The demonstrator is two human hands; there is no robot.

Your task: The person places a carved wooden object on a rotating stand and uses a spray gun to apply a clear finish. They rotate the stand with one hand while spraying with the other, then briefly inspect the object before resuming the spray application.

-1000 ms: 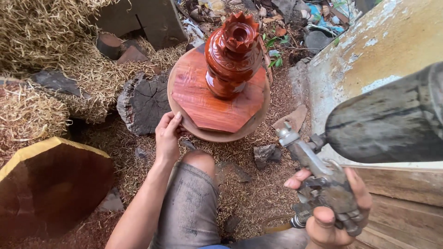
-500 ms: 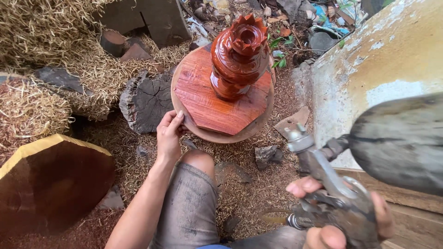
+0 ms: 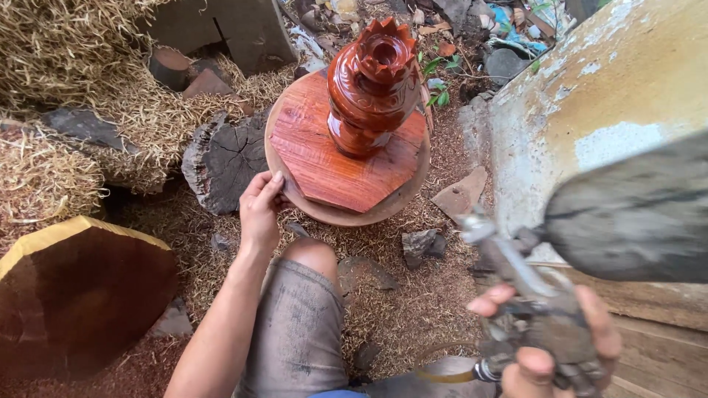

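A glossy red-brown carved wooden stand [image 3: 372, 85] with a crown-like top rises from an octagonal red base [image 3: 332, 166]. The base lies on a round wooden turntable [image 3: 343, 215]. My left hand [image 3: 259, 208] grips the turntable's near left rim. My right hand [image 3: 546, 343] is closed around a grimy metal spray gun [image 3: 516, 284], low at the right. The gun's dark cup [image 3: 634, 214] is blurred and fills the right side. Its nozzle points up and left, apart from the carving.
Straw piles [image 3: 66, 88] lie at the left, with a dark log slab [image 3: 221, 158] beside the turntable. A large yellow-edged red wood block [image 3: 77, 291] sits at the lower left. A worn painted wall [image 3: 590, 88] stands at the right. Wood shavings and scraps cover the ground; my knee [image 3: 313, 258] is below the turntable.
The spray gun and my right hand have dropped lower and drifted right. My left hand stays on the turntable rim; the view has shifted slightly.
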